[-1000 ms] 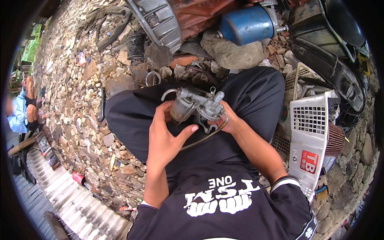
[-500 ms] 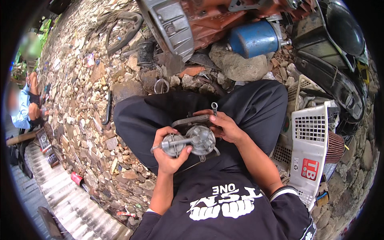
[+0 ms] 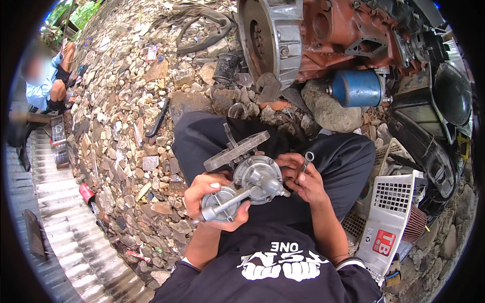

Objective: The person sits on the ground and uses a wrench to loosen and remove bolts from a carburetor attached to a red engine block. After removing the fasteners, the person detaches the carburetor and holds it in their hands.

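Note:
A grey metal pump (image 3: 258, 170) with two round chambers and a flat flange (image 3: 237, 151) is held above my lap. My left hand (image 3: 201, 194) is wrapped round its lower left chamber, thumb near the pipe-like arm across the front. On the pump's right side, my right hand (image 3: 312, 186) is closed on a small wrench (image 3: 307, 162), its ring end sticking up past the fingers. The right fingertips lie close beside the pump; whether they touch it I cannot tell. A thin lever (image 3: 230, 134) points up beyond the flange.
A reddish engine block (image 3: 328, 40) with a blue canister filter (image 3: 356, 88) lies ahead, beside a large stone (image 3: 331, 108). White plastic crates (image 3: 389, 222) stand at my right. Rubble covers the ground. Corrugated sheet (image 3: 70, 217) lies left; another person (image 3: 45, 83) sits far left.
The pump has tilted and turned, its flange now slanting up to the right and the lever showing. My right hand, with the wrench, is lower beside the pump. My view has shifted.

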### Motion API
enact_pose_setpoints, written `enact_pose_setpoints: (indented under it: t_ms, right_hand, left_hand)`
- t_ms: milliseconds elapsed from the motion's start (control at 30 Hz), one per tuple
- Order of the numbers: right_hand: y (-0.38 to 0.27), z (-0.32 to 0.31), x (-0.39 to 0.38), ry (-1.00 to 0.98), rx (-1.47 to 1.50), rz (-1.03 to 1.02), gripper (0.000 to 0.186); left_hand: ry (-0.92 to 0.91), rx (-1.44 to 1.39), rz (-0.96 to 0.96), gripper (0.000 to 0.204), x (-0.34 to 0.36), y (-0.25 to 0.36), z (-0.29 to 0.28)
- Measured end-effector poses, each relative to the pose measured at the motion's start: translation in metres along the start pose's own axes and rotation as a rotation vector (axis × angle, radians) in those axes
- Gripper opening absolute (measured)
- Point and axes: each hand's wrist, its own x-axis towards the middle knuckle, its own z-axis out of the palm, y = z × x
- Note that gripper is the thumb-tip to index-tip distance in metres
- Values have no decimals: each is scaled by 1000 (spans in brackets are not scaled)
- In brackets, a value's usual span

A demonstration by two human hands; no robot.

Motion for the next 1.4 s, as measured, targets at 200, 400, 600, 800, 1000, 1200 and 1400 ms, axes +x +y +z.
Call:
enact_pose_setpoints:
  t_ms: [200,400,600,800,1000,1200,1400]
  right_hand:
    - [-16,57,5,-18,-155,-163,67]
    - [-44,95,-12,-99,-112,-219,73]
    - [-64,109,-36,-198,-104,-258,73]
    - [-102,141,-55,-289,-220,-284,66]
    - [-146,174,-66,-248,-423,-199,56]
    - [-195,196,-68,-246,-572,-26,47]
    - [-239,199,-77,-107,-1663,-777,37]
  left_hand:
    - [5,-109,72,72,7,30,-4]
    - [-71,30,247,70,12,68,-20]
    - [-43,16,429,67,8,102,-25]
    - [-97,94,550,65,15,145,-42]
    - [-40,-26,500,72,23,155,-46]
    - [294,-443,-137,63,37,173,-27]
    - [256,-707,-665,41,80,154,-67]
